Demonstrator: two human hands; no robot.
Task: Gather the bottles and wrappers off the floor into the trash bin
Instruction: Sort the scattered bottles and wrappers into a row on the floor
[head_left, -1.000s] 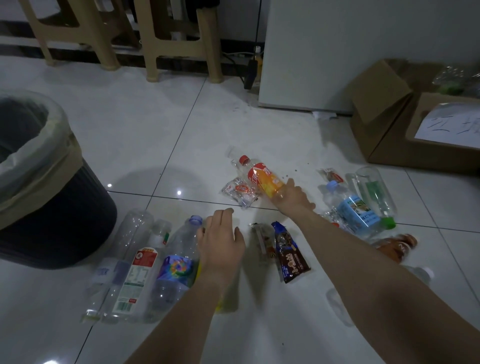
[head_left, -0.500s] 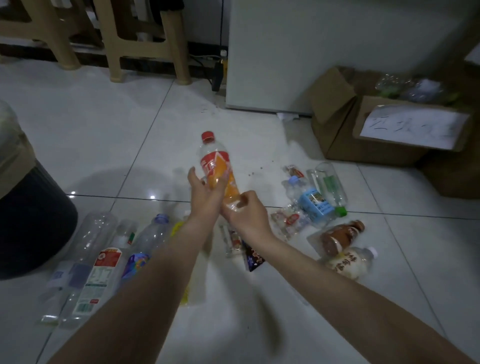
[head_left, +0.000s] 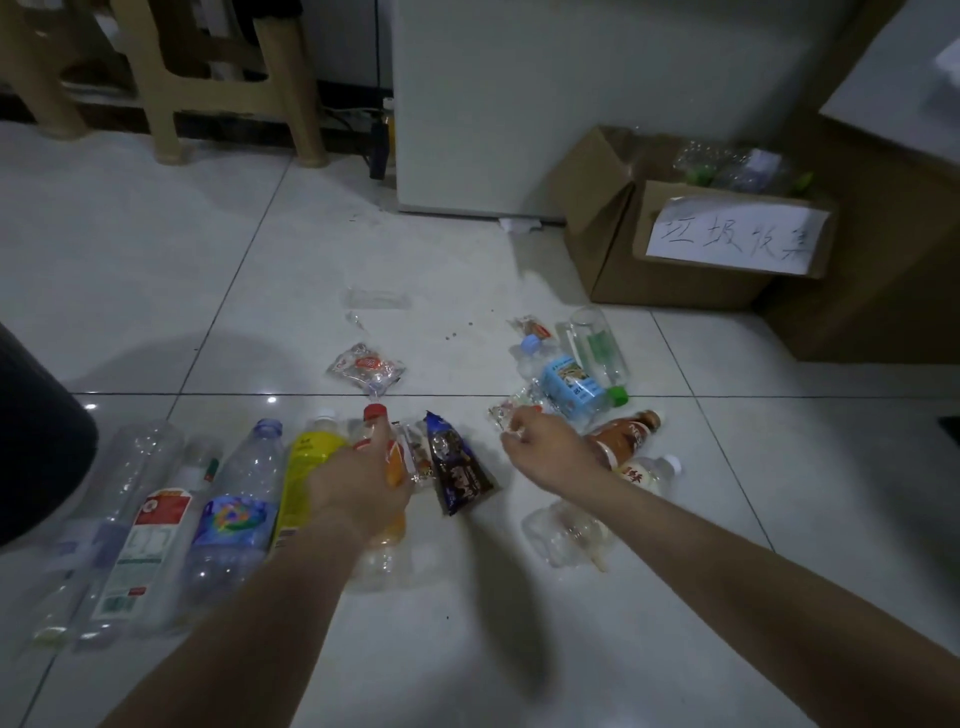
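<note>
My left hand (head_left: 358, 483) grips the orange bottle (head_left: 387, 457) low over the floor (head_left: 727, 519), cap pointing away from me. The bin (head_left: 36, 441) sits well left of it, nearer this hand. My right hand (head_left: 545, 449) pinches a clear wrapper (head_left: 506, 415).

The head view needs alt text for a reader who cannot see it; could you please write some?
A person's left hand grips a red-capped orange bottle low over a white tiled floor, while the right hand reaches among scattered bottles and wrappers. A dark bin edges in at left.
</note>
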